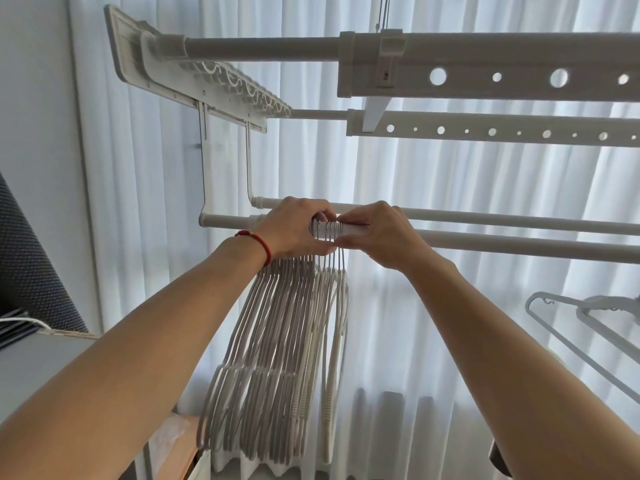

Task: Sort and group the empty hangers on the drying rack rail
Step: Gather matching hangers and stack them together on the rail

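While the hangers (277, 358) hang bunched on the near rail (485, 242), their wire hooks (329, 232) are being pressed together from both sides. The left hand (294, 230) is curled over the rail at the bunch's left, and the hooks are pinched by the right hand (377, 233) between thumb and fingers. The grouping step appears nearly finished; next, stray hangers (588, 327) at the far right would probably need fetching.

Both arms reach up and forward, wrists close together. The left hand (294, 227) curls its fingers — thumb underneath — and the right hand (375, 233) pinches beside it, fingertips nearly touching the left's.
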